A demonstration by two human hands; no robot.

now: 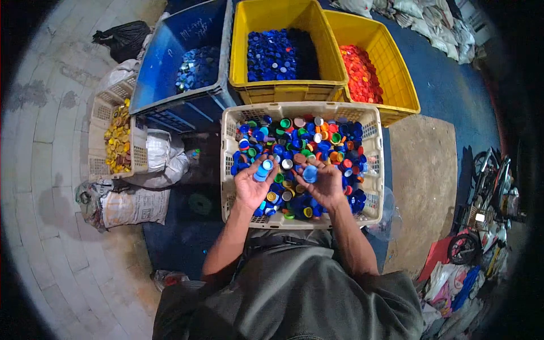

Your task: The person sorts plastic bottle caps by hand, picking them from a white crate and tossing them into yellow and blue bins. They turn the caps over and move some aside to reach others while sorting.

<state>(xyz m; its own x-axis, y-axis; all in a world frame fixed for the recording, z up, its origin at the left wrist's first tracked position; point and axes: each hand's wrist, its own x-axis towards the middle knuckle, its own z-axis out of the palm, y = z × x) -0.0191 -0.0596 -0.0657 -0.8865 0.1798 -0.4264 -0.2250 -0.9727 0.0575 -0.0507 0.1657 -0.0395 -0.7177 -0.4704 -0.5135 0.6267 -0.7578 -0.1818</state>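
Head view. Left hand (252,187), frame centre: cupped around light-blue caps (262,170). Right hand (328,186), just beside, apart: fingers pinched blue cap (310,173). Both hovered over white basket (372,170) holding mixed caps (300,141). Yellow crate (283,90), upper centre.

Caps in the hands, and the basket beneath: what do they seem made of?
The light blue caps in the left hand and the blue cap in the right hand look like moulded plastic, solid-coloured, faintly glossy. The basket seems cream plastic too, with latticed walls.
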